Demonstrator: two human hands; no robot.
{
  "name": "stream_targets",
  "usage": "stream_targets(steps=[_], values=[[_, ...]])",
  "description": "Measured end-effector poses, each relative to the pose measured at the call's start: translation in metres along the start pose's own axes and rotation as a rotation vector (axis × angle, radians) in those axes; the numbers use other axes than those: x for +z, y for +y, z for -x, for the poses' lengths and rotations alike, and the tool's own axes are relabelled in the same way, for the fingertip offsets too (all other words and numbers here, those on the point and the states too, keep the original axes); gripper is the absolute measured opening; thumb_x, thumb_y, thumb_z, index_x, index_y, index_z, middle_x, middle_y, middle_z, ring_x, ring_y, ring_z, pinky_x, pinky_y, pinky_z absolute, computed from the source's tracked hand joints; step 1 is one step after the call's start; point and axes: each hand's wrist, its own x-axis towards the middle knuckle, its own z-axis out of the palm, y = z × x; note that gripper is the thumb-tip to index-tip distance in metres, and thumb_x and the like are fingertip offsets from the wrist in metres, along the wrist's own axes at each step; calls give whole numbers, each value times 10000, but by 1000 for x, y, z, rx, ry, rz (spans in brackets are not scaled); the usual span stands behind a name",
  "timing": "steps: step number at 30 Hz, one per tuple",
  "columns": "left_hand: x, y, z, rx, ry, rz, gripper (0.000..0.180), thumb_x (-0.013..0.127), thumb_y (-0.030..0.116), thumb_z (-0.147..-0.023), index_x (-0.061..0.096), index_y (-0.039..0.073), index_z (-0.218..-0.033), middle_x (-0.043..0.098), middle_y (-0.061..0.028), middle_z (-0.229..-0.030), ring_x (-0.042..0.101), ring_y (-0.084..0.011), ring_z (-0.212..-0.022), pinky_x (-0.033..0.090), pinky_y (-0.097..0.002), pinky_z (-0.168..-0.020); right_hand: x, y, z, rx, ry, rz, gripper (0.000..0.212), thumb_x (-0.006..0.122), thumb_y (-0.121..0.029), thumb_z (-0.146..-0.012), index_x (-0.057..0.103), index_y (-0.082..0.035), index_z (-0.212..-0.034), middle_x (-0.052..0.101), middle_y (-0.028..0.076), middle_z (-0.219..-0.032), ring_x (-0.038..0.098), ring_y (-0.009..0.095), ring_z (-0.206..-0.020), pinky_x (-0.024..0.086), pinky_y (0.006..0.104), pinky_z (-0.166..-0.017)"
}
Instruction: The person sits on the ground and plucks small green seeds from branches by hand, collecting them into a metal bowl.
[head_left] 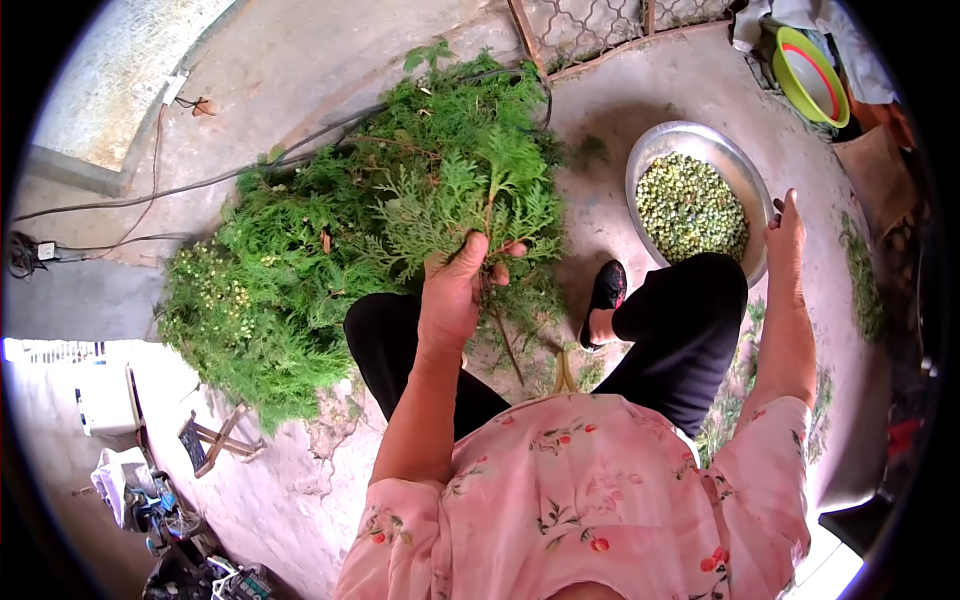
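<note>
My left hand (460, 285) is closed around the woody stem of a leafy evergreen branch (430, 218). Its flat, fern-like sprays fan out above my fist, and the bare stem end sticks out below. Behind it spreads a big heap of cut evergreen branches (300, 250), with small pale cones or berries at its left side. To the right, my right hand (787, 222) is at the right rim of a round metal basin (745, 172). The fingers look pinched together; what they hold, if anything, is too small to tell. Many small green cones or berries (690, 208) lie in the basin.
A black cable (200, 183) runs over the floor into the heap. A small folding stool (215, 440) stands at left. A green-rimmed basin (808, 78) sits at the upper right, near a metal lattice gate (590, 30). Loose sprigs (860, 270) lie at right.
</note>
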Motion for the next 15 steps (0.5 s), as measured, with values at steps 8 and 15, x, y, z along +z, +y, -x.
stream_targets(steps=[8, 15], values=[[-33, -24, -9, 503, -36, -812, 191, 539, 101, -825, 566, 19, -995, 615, -47, -862, 593, -163, -746, 437, -258, -585, -11, 20, -52, -410, 85, 289, 253, 456, -112, -841, 582, -11, -1037, 596, 110, -808, 567, 158, -544, 376, 244, -368], [-7, -3, 0, 598, -5, -1277, 230, 547, -20, -647, 549, 9, -875, 544, -151, -768, 526, -358, -717, 418, -408, -613, 49, -2, 116, -408, -619, 211, 184, 627, -200, -803, 637, -71, -935, 550, -23, -627, 373, 47, -405, 282, 188, -354]])
